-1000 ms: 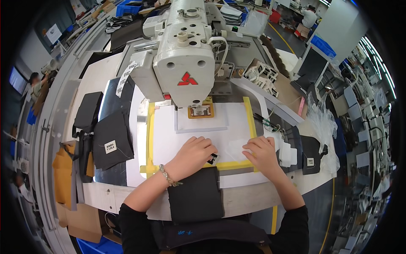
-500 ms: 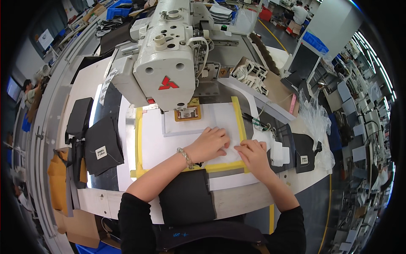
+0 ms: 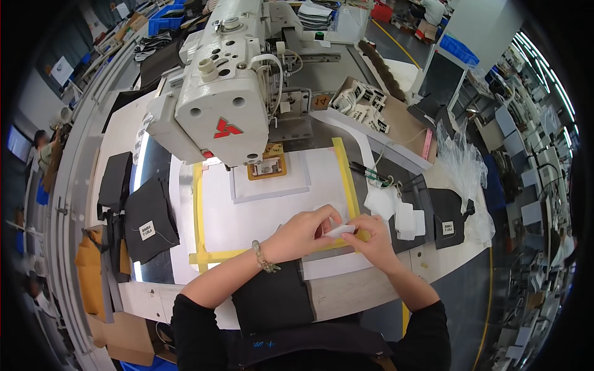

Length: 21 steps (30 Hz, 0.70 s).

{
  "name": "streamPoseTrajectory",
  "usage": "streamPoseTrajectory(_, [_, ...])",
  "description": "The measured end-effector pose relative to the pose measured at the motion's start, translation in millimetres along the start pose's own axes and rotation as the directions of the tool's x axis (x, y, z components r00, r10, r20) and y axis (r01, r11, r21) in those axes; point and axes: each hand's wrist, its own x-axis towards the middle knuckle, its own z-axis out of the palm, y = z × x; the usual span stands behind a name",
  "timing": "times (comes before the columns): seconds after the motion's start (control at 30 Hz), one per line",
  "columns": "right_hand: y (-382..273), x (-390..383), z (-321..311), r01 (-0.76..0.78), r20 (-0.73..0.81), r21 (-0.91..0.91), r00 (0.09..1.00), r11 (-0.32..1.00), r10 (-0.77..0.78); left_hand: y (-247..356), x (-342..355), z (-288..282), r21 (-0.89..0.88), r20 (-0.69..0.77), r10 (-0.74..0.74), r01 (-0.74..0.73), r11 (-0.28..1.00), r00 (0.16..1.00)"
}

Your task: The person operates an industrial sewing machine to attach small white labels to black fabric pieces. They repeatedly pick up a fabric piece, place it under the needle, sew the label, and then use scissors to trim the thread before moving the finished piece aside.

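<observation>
Both hands are closed on a small white piece (image 3: pixel 339 230), thin and partly folded like paper or backing; its exact kind I cannot make out. My left hand (image 3: pixel 300 235), with a beaded bracelet at the wrist, pinches its left end. At the right end, the fingertips of my right hand (image 3: pixel 374 242) grip it. The piece is above the near right part of a white sheet (image 3: pixel 229 229) edged with yellow tape (image 3: pixel 348 182). Beyond the hands, a clear plate (image 3: pixel 272 193) lies under the sewing machine's (image 3: pixel 223 105) gold-coloured clamp frame (image 3: pixel 267 168).
Black fabric (image 3: pixel 272 300) lies at the front edge. Black pieces with pale labels lie left (image 3: pixel 151 210) and right (image 3: pixel 447 216). Tweezers (image 3: pixel 368 173) and white scraps (image 3: pixel 408 221) are right of the sheet. A cardboard tray (image 3: pixel 402 133) holds labels at back right.
Both hands have drawn nearer to me off the sheet, and the white piece now shows raised between them. The view has shifted slightly.
</observation>
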Motion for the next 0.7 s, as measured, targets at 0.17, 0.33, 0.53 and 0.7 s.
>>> streamPoseTrajectory(0.17, [-8.4,3.0,-6.8,-0.016,0.005,0.07,1.0,0.997,0.016,2.4,-12.9,-16.2,0.056,0.233,-0.058,0.046,0.997,0.971])
streamPoseTrajectory(0.33, [-14.2,6.4,-10.7,-0.014,0.022,0.074,1.0,0.997,0.012,-2.4,-14.4,-17.2,-0.06,-0.083,0.006,-0.011,0.998,0.997])
streamPoseTrajectory(0.53, [-22.3,13.7,-6.2,0.001,0.044,0.128,0.999,0.992,-0.006,11.8,-22.1,-17.5,-0.218,-0.177,-0.146,0.106,0.97,0.973])
streamPoseTrajectory(0.7, [-33.8,26.1,2.5,0.142,-0.04,0.022,0.989,0.99,-0.141,-6.1,-30.3,-17.8,-0.382,-0.267,-0.107,-0.004,0.924,0.958])
